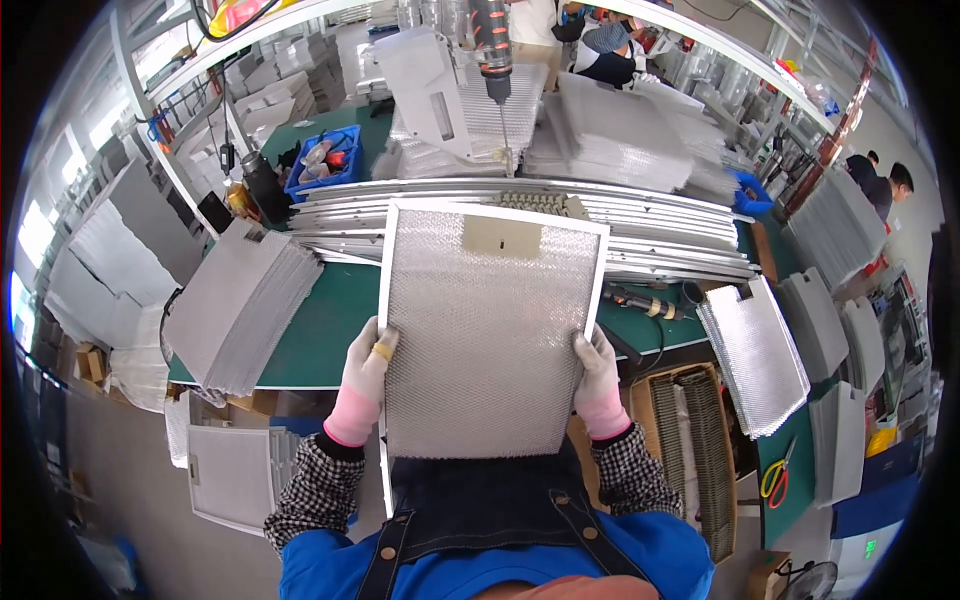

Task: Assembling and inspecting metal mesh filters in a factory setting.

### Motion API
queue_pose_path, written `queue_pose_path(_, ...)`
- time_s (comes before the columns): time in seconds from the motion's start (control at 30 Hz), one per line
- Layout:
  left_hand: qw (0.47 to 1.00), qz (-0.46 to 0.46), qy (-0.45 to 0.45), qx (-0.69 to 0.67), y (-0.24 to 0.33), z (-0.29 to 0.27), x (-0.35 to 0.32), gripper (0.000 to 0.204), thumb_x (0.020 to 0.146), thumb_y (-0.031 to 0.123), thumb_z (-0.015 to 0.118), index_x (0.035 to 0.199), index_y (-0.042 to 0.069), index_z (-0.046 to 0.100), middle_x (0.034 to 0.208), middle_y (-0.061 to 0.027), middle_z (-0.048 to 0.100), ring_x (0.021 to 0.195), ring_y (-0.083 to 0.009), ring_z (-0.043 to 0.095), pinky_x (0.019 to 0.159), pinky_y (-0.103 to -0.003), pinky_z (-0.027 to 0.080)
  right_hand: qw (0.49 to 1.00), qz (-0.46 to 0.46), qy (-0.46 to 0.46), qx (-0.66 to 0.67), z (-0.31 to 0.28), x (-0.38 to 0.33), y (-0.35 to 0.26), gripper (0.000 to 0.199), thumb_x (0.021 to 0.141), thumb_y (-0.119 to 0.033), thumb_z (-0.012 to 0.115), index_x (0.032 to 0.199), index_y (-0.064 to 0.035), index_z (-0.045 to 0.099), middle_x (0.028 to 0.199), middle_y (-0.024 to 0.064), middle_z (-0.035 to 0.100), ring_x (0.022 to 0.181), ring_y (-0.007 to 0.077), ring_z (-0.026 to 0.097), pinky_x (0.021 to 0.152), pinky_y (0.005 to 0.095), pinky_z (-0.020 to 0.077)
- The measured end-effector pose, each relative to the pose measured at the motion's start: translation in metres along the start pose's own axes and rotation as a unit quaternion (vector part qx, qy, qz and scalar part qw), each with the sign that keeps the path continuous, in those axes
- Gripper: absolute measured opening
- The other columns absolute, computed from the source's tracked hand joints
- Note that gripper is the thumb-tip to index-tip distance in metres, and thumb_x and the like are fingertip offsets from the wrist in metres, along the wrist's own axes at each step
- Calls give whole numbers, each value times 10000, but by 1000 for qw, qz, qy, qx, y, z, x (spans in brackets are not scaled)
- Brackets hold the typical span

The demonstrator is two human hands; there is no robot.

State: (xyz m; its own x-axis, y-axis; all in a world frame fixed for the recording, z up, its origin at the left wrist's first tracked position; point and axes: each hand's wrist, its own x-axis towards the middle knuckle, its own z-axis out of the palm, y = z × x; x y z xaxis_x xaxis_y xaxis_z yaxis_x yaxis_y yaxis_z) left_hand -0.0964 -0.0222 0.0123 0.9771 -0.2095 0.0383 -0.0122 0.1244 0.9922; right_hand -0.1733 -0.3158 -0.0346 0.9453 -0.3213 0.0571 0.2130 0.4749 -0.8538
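A silver mesh filter panel [480,345] is held upright in front of me, with a beige plate [500,238] at its top edge. White frame strips [386,270] line its top and sides, while the bottom edge shows bare mesh. The left strip reaches down past the mesh. My left hand [366,375], in a pale glove with a pink cuff, is closed on the left side, thumb in front. Gloved the same way, my right hand [599,380] grips the right side. The fingers behind the panel are hidden.
Behind the panel lie white frame strips [680,232]; an electric screwdriver [493,50] hangs above. Mesh stacks stand left [235,310] and right [757,350]. Nearby are a second screwdriver [640,302], yellow-and-red-handled scissors [776,478], a cardboard box [646,425] of metal pieces and a blue basket [328,180].
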Motion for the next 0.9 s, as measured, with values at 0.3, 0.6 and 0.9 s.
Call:
queue_pose_path(0.3, 995, -10, -31, 96, -38, -18, -18, 177, 1022, 168, 517, 984, -2, 550, 827, 29, 467, 802, -70, 405, 729, -236, 377, 997, -3, 62, -38, 1, -7, -8, 321, 1019, -174, 528, 1252, 44, 559, 1118, 93, 668, 1004, 156, 632, 931, 290, 483)
queue_pose_path(0.6, 996, -69, -40, 32, -49, -25, -32, 200, 1037, 194, 498, 1023, 5, 561, 857, 30, 495, 805, -62, 463, 724, -238, 407, 998, -13, 53, 14, -5, -3, 9, 290, 1007, -142, 544, 1241, 28, 567, 1137, 80, 656, 1018, 144, 618, 921, 289, 480)
queue_pose_path(0.9, 987, -5, -109, 120, -56, -27, -53, 220, 1032, 176, 505, 1111, -22, 563, 910, -55, 575, 870, -131, 519, 816, -278, 435, 993, -21, 116, 4, -18, -10, -12, 260, 1013, -191, 527, 1154, 16, 596, 1032, 59, 663, 927, 127, 615, 860, 268, 477)
